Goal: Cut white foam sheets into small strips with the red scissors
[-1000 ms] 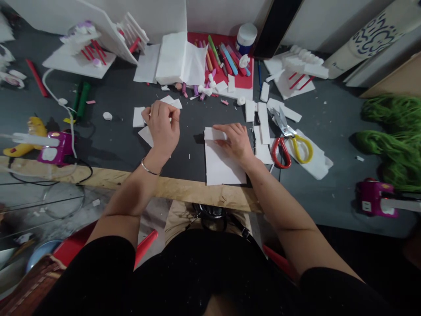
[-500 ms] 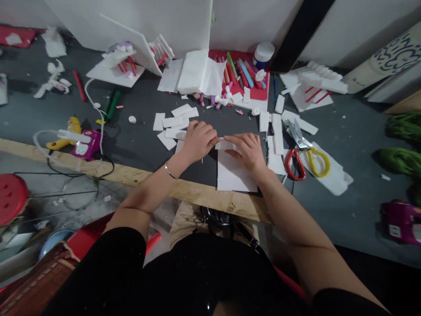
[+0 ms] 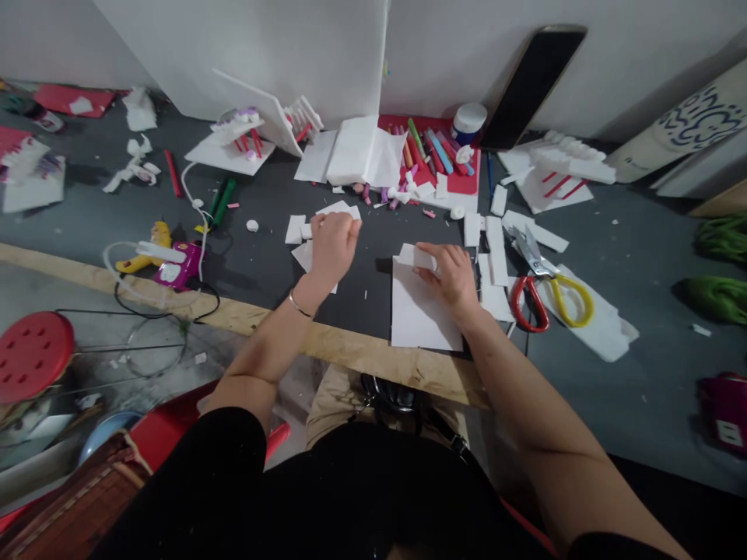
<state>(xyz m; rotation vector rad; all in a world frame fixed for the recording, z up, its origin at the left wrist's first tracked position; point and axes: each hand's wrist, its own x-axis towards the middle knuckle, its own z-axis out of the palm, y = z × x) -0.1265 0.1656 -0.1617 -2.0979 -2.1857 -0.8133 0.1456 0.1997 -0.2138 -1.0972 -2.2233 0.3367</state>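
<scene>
Over a scatter of small white pieces (image 3: 296, 229) on the dark table, my left hand (image 3: 334, 245) has its fingers curled together; what they hold, if anything, is hidden. My right hand (image 3: 448, 274) pinches a small white strip (image 3: 411, 254) between thumb and fingers. That strip lies along the top part of a white sheet (image 3: 417, 311) near the table's front edge. Red-and-yellow-handled scissors (image 3: 540, 268) lie open to the right of my right hand, beside more white strips (image 3: 496, 249).
Pens and markers (image 3: 429, 144) lie on a red surface at the back, near a white jar (image 3: 468, 123). Small white models (image 3: 563, 167) stand at back left and right. A purple object (image 3: 180, 264) with a cable sits left. A phone (image 3: 534, 85) leans on the wall.
My left hand has moved left, away from my right hand, to the scattered white pieces. My right hand keeps its pinch at the sheet's top. The view has shifted slightly left.
</scene>
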